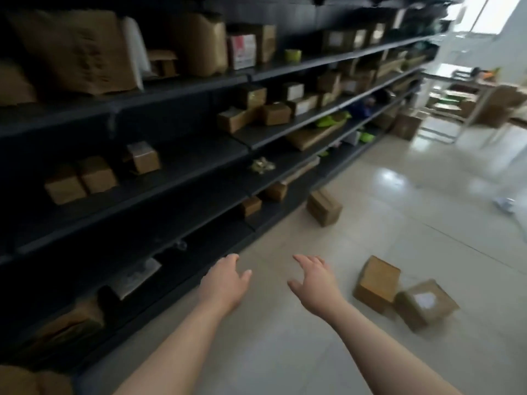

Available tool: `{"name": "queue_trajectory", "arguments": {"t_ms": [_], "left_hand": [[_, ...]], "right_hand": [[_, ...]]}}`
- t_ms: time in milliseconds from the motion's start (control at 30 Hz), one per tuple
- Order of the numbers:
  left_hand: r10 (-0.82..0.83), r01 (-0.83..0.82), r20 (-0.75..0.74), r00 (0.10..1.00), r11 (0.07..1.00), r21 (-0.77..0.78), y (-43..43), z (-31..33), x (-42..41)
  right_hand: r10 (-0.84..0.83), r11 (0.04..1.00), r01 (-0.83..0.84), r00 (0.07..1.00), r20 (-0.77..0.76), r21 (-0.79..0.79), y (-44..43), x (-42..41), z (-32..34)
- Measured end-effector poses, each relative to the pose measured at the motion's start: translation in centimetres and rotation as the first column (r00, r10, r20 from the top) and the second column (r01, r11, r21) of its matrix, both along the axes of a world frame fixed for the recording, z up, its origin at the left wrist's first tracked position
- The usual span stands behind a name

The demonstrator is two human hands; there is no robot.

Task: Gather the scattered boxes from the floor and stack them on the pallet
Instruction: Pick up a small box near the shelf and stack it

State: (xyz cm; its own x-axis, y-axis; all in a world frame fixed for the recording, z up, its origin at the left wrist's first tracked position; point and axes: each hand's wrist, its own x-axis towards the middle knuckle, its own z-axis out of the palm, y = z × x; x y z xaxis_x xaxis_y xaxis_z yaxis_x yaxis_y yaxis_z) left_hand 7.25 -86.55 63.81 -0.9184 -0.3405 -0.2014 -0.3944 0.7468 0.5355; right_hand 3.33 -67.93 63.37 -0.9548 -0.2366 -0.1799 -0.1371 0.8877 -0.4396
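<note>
Three brown cardboard boxes lie on the pale tiled floor. One box (324, 207) sits close to the foot of the shelving, farther down the aisle. A second box (377, 283) lies to the right of my hands, and a third box with a white label (425, 304) touches its right side. My left hand (225, 280) and my right hand (313, 283) are stretched out in front of me over the floor, fingers spread and holding nothing. No pallet is in view.
Dark metal shelving (182, 155) runs along the left, loaded with small cardboard boxes and bags. More cartons (406, 125) and a metal rack (456, 109) stand at the far end. A white shoe (504, 204) shows at the right edge.
</note>
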Motion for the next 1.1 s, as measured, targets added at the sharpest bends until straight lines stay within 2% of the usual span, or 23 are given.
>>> {"name": "queue_trajectory", "arguments": {"t_ms": [167,300,567,800,1100], "left_hand": [[-0.232,0.23,0.029,0.972,0.971,0.058,15.1,-2.1,-3.2],[-0.417,0.415,0.059,0.907,0.909,0.05,25.3,-3.2,-4.2],[-0.618,0.616,0.085,0.782,0.786,0.05,39.7,-4.2,-7.7],[-0.628,0.623,0.13,0.767,0.778,0.08,45.4,-6.6,-15.3],[-0.482,0.478,0.177,0.858,0.876,0.067,48.2,-6.8,-31.3]], "right_hand": [[-0.232,0.972,0.232,0.973,0.009,0.03,15.4,1.3,-0.9],[-0.42,0.906,0.419,0.907,0.017,0.058,25.5,3.4,-2.0],[-0.647,0.762,0.641,0.759,0.075,0.086,38.5,4.9,-4.1],[-0.668,0.744,0.659,0.736,0.109,0.109,44.4,-2.8,-5.6],[-0.632,0.773,0.631,0.756,0.172,0.064,49.2,-20.2,-6.0]]}}
